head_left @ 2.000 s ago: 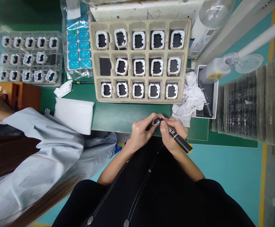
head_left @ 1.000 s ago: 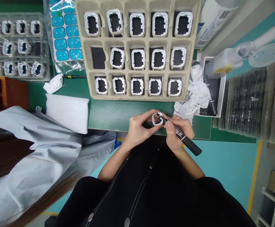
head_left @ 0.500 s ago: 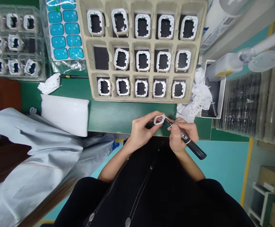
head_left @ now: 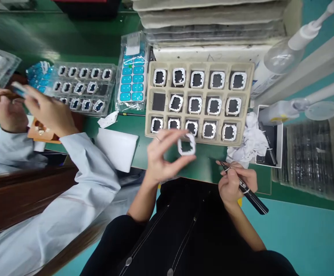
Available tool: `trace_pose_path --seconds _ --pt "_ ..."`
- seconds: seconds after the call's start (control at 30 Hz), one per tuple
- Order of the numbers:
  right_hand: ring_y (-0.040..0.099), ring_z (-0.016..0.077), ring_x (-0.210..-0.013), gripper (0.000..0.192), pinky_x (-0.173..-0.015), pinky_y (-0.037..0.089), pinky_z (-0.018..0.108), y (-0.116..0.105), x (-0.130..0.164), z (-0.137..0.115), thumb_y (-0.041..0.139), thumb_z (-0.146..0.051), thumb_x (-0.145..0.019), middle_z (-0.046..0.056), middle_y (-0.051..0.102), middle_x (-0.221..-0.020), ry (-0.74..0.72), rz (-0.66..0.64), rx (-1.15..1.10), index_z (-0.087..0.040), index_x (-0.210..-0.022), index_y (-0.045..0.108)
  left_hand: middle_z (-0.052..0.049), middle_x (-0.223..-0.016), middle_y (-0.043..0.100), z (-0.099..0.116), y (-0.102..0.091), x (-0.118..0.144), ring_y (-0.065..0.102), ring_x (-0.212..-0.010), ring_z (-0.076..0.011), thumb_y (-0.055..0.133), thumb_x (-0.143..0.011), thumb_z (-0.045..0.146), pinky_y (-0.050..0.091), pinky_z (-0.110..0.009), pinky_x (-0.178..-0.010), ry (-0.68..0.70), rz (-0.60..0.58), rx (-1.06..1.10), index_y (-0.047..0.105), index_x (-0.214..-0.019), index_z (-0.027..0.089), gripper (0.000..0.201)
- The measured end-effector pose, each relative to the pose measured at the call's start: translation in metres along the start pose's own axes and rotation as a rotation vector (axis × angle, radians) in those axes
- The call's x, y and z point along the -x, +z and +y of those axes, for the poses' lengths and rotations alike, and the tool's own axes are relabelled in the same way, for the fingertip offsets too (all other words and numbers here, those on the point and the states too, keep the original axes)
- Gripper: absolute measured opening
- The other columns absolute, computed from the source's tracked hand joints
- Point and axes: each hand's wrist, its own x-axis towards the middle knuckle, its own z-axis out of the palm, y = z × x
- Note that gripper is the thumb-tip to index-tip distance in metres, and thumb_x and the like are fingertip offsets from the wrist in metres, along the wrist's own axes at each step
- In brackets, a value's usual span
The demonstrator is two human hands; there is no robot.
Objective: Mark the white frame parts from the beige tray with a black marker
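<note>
Left hand [head_left: 162, 155] pinches white frame [head_left: 186, 146] before pulp tray [head_left: 148, 115]; right hand [head_left: 236, 184] grips marker [head_left: 250, 195].

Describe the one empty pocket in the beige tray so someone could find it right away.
On the green table, find the beige tray of white frames. Go to its middle row, leftmost pocket: it alone shows a bare black square, with no white frame.

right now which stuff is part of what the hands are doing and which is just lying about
In hand:
- white frame, pinched in the left hand
- black marker, in the right hand's grip
- pulp tray of like frames

Lying about:
- crumpled white cloth
- blue sticker sheet
- clear tray
- co-worker's hand
</note>
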Motion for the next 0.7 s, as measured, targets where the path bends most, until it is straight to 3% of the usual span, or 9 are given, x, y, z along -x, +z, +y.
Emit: trace_pose_path --seconds 0.1,0.23,0.37,0.57,0.7 --pt "0.067 0.0199 -0.06 0.016 -0.072 0.078 0.049 -0.008 0.002 -0.001 0.087 -0.033 -0.105 -0.009 0.062 -0.067 0.075 -0.062 0.016 -0.028 -0.099 0.073 -0.016 -0.139 0.069 -0.029 -0.031 -0.043 0.069 -0.133 -0.0366 0.079 -0.114 0.071 0.058 -0.06 -0.118 0.0 0.107 -0.28 0.082 -0.155 0.026 0.061" --pt "0.068 0.0193 -0.063 0.016 -0.077 0.078 0.05 -0.013 0.005 0.0 0.087 -0.032 -0.106 -0.009 0.061 -0.068 0.101 -0.063 0.004 -0.027 -0.1 0.072 -0.024 -0.146 0.061 -0.063 -0.047 -0.074 0.056 -0.14 -0.0441 0.071 -0.117 0.06 0.042 -0.069 -0.125 -0.126 -0.06 -0.54 0.074 -0.164 0.018 0.064" --pt "0.069 0.0197 -0.062 0.018 -0.075 0.078 0.047 -0.013 0.005 0.001 0.087 -0.031 -0.107 -0.01 0.058 -0.067 0.119 -0.055 -0.011 -0.027 -0.099 0.072 -0.021 -0.146 0.06 -0.076 -0.038 -0.079 0.053 -0.135 -0.0427 0.076 -0.113 0.041 0.045 -0.068 -0.126 -0.151 -0.096 -0.65 0.073 -0.164 0.02 0.055" --pt "0.072 0.0212 -0.065 0.016 -0.074 0.077 0.047 -0.014 0.005 0.002 0.088 -0.03 -0.106 -0.008 0.06 -0.069 0.151 -0.077 -0.011 -0.026 -0.098 0.074 -0.015 -0.131 0.069 -0.083 -0.007 -0.09 0.062 -0.129 -0.041 0.098 -0.103 0.049 0.053 -0.062 -0.121 -0.047 -0.061 -0.578 0.08 -0.129 0.026 0.039" --pt "0.073 0.0208 -0.066 0.016 -0.073 0.075 0.044 -0.015 0.005 0.003 0.088 -0.03 -0.106 -0.008 0.062 -0.069 0.151 -0.08 -0.014 -0.027 -0.098 0.075 -0.013 -0.127 0.072 -0.087 0.006 -0.102 0.067 -0.127 -0.04 0.102 -0.097 0.036 0.058 -0.058 -0.118 -0.079 -0.036 -0.524 0.075 -0.115 0.027 0.034"
